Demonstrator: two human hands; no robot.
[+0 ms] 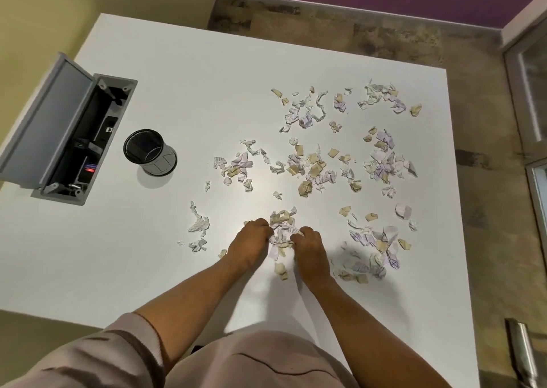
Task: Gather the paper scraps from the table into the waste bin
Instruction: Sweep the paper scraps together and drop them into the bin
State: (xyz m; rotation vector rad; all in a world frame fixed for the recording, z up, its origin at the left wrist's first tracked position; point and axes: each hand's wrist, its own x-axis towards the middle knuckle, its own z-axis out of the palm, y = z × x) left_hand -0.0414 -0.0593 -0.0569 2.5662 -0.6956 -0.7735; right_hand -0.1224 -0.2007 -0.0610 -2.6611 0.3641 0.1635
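Fingers [266, 230] of both hands clamp a scrap pile [281, 227]; its writing is illegible.

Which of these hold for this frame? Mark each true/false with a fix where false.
1. Both hands work one clump of scraps near the table's front edge. True: the left hand and right hand close in on the clump of scraps from either side.
2. The mesh bin lies tipped over. False: the mesh bin stands upright.
3. The bin sits to the left of the scraps. True.
4. The hatch in the table is closed. False: the cable hatch has its lid raised.
5. Most scraps are already binned. False: scattered scraps cover the table.
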